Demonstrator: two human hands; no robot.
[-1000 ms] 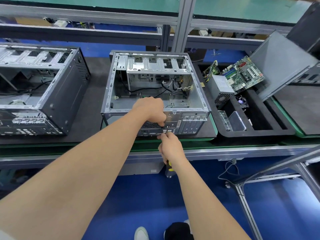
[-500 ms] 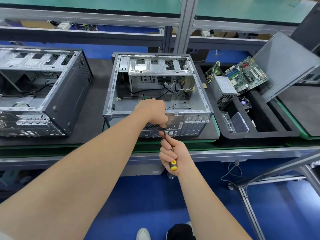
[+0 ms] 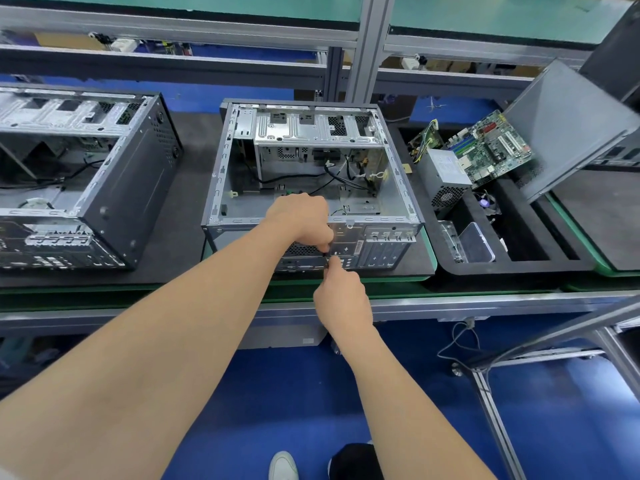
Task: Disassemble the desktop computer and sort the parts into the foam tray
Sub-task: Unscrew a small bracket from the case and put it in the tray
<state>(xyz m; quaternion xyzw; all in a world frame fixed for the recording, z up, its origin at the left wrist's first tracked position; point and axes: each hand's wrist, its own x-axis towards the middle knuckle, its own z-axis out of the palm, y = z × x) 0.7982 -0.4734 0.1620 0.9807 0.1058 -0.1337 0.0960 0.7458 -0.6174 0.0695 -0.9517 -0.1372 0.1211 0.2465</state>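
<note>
From the head camera, the desktop computer case (image 3: 398, 174) lies on the dark desk (image 3: 188, 202) in the middle. Its open side is up and its rear panel faces the person. Loose cables are inside it.

The left hand (image 3: 301, 220) reaches over the near rim of the case. Its fingers are curled down onto the rear panel, and their tips pinch the upper end of a thin dark tool shaft (image 3: 326, 259). The right hand (image 3: 341, 296) is just below, with the fingers curled and the thumb and forefinger closed on the same shaft. The handle is hidden inside this hand.

The black foam tray (image 3: 519, 268) stands just beside the case, on the right. It holds a grey power supply (image 3: 445, 174) and a green motherboard (image 3: 488, 147). A grey side panel (image 3: 561, 129) leans at the tray's far right. A second open case (image 3: 131, 174) lies on the desk to the left.
</note>
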